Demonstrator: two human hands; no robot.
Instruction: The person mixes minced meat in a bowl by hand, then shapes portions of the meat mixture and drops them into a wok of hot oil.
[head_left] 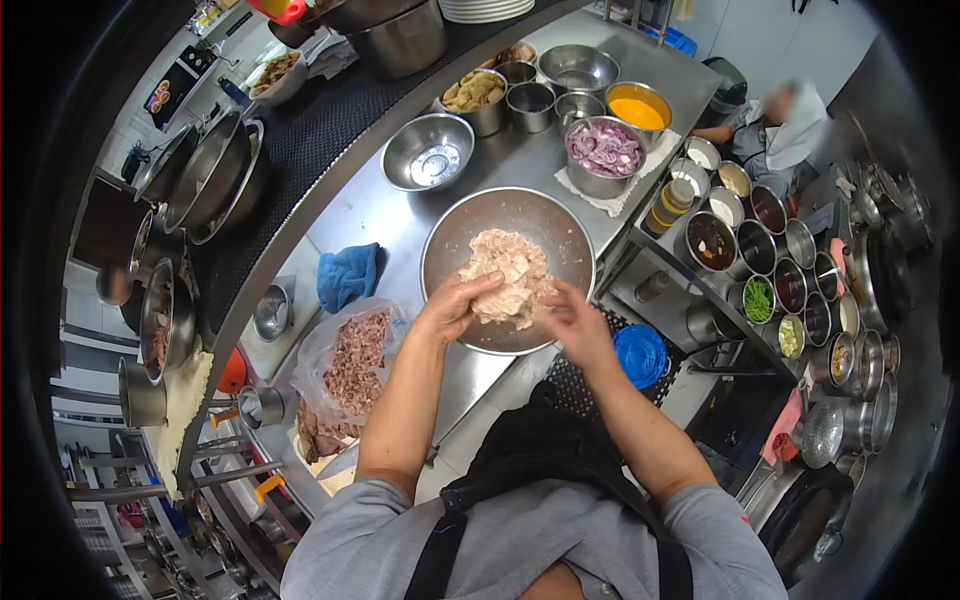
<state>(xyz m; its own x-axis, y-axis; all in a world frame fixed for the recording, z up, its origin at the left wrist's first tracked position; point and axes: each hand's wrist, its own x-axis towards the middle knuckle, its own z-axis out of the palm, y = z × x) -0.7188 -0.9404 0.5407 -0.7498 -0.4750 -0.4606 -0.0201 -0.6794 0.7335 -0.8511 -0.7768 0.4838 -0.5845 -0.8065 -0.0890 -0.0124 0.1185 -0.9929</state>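
Observation:
A large metal mixing bowl [445,255] sits on the steel counter in front of me. In it, or just above its bottom, is a big pale pink clump of raw minced meat mixture [510,268]. My left hand [458,305] grips the clump from its left side, thumb on top. On the right edge of the clump is my right hand [580,328], slightly blurred, its fingers apart and at or touching the meat. Left of the bowl lies a clear plastic bag [313,375] holding darker minced meat [357,362].
Behind stand an empty-looking metal bowl [428,152], a pot of chopped red onion [604,148] and a pot of orange liquid [640,106]. A blue cloth [347,275] lies left. Several sauce containers [757,248] fill the right-hand rack; another person [770,135] is beyond it.

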